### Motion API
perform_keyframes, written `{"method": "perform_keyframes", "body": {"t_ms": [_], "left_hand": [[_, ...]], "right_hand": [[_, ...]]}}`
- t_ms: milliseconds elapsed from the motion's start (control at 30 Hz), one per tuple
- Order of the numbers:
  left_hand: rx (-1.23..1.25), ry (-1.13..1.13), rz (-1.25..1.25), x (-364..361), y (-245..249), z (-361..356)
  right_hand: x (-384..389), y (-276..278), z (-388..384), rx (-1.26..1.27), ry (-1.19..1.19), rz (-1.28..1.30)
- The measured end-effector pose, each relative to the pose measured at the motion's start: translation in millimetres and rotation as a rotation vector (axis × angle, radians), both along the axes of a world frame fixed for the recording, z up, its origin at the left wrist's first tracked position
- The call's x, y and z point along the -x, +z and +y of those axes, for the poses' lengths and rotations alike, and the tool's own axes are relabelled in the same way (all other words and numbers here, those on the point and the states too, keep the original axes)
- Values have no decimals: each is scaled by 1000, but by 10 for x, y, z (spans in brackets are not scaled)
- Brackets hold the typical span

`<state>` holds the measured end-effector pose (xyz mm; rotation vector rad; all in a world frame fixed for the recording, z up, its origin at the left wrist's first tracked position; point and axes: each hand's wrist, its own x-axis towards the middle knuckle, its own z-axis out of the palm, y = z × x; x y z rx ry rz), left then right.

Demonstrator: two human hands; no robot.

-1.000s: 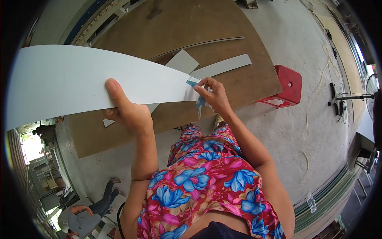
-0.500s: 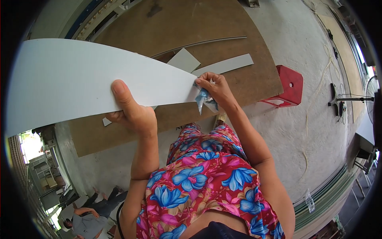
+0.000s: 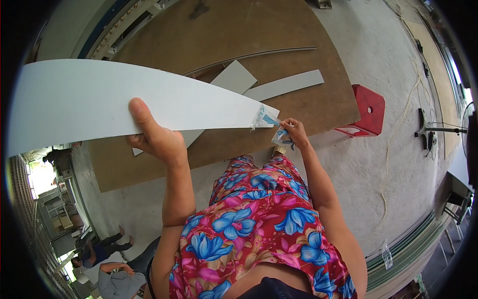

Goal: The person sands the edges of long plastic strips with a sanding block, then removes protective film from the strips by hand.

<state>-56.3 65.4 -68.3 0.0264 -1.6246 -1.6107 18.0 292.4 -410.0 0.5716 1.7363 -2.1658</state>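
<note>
My left hand [image 3: 162, 142] grips the lower edge of a long white board [image 3: 84, 102], thumb on its face and fingers curled beneath. The board is held above the brown table, its narrow-looking end to the right. At that end, a clear plastic film with blue print [image 3: 267, 118] partly clings to the board and stretches off it. My right hand [image 3: 297, 132] pinches the loose part of this film, just beyond the board's end. Some crumpled film hangs below those fingers.
On the brown table [image 3: 234, 25] lie white offcuts [image 3: 286, 85] and a long thin strip [image 3: 269, 51]. A red stool [image 3: 371, 107] stands at the table's right corner. Farther right are a stand [image 3: 423, 129] and a cord on the floor. Two people [image 3: 119, 281] are at lower left.
My right hand has moved right and slightly down, away from the board's end, pulling the film out with it. My left hand and the board have shifted slightly, and more of the second person shows.
</note>
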Motion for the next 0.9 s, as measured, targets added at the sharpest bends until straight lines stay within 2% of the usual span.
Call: {"method": "perform_keyframes", "body": {"t_ms": [67,167,267,367,467,567,600,700,800,900], "left_hand": [[-2,30,-9,24,-6,-15],[-44,89,-41,79,7,-54],[-60,99,-75,104,27,-82],[-37,72,-48,92,62,-46],[-21,62,-30,89,71,-25],[-51,44,-33,51,51,-60],[-65,36,-34,37,40,-76],[-57,16,34,-17,43,-62],[-40,-88,16,-135,39,-31],[-10,-64,-23,-165,25,-36]], "right_hand": [[71,1,-3,-67,-6,41],[276,395,-56,268,-343,228],[395,1140,-54,609,-210,238],[468,1544,-289,161,0,159],[356,1459,-555,-584,138,248],[321,1529,-473,-693,499,21],[279,1490,-485,-698,418,56],[254,1277,-341,-697,520,32],[150,588,-300,-622,405,179],[28,229,-160,-539,316,190]]}}
